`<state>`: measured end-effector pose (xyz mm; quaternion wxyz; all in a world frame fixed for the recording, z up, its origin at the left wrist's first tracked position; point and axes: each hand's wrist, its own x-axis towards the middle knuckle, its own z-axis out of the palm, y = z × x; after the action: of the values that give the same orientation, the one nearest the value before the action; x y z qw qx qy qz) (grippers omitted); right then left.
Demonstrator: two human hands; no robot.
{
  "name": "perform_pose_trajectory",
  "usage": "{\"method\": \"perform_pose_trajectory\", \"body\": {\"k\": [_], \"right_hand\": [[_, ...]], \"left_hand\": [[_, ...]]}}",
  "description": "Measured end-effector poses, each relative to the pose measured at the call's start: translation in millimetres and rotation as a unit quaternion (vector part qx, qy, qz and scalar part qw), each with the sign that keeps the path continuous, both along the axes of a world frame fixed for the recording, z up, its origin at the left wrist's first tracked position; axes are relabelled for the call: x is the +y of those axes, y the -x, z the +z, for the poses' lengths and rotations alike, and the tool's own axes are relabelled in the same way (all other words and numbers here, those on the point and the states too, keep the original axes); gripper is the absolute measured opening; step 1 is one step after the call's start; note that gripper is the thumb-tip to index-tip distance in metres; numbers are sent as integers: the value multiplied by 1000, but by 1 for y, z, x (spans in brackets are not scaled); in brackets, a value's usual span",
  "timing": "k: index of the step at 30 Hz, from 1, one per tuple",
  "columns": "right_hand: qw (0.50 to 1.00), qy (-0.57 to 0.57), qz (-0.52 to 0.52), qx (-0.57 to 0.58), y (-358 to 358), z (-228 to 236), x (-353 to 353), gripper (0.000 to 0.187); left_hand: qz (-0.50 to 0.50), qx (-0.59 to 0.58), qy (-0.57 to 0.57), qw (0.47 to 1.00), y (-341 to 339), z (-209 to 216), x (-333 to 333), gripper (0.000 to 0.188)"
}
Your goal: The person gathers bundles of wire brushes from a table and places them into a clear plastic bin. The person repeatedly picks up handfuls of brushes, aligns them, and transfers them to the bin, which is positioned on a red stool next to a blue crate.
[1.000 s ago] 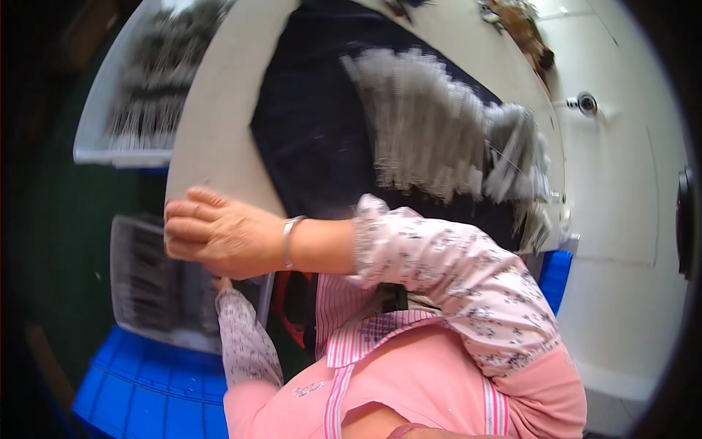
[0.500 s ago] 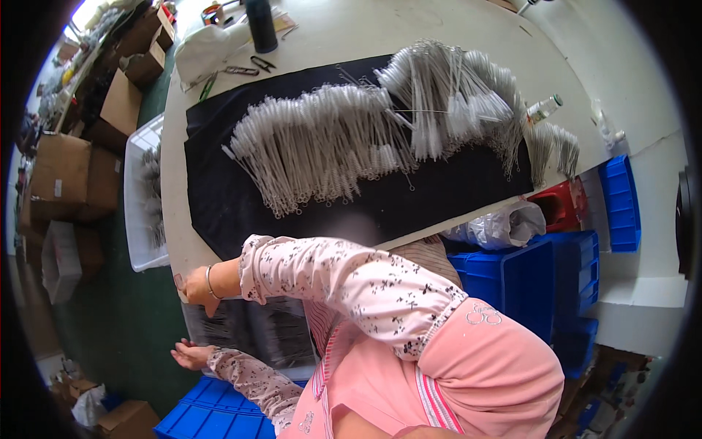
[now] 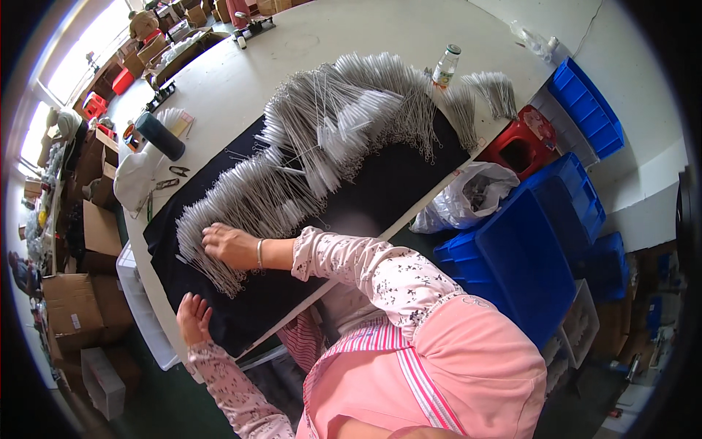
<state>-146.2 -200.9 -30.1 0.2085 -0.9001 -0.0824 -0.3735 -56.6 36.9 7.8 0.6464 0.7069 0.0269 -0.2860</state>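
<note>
A thick row of wire brushes with white bristles and looped ends lies on a black cloth. Behind and to its right, a second heap of brushes spreads over the cloth. My right hand, a bracelet at its wrist, rests on the near left end of the row. Its fingers are curled onto the brushes there, and the fingertips are partly hidden among them. My left hand is raised over the cloth's near left edge, fingers apart and holding nothing.
On the pale table stand a dark cylinder and a glass jar; small snips lie at the left. Blue bins, a white plastic bag and a red stool are at the right. A white crate is at the left.
My right hand has moved from beyond the table's near left corner onto the brushes. My left hand has come up to the cloth's edge. The head view has shifted.
</note>
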Motion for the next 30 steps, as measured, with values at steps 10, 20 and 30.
{"method": "perform_pose_trajectory", "body": {"k": [10,20,30], "right_hand": [[998,-34,-34,29,12,-10,-14,36],[989,-112,-27,89,4,-25,-18,47],[994,-79,-23,65,1,-29,-17,32]], "left_hand": [[-60,53,-87,993,-53,-61,-70,48],[-135,-108,-324,930,-24,-43,-114,55],[-50,56,-88,993,-7,-27,-134,47]]}}
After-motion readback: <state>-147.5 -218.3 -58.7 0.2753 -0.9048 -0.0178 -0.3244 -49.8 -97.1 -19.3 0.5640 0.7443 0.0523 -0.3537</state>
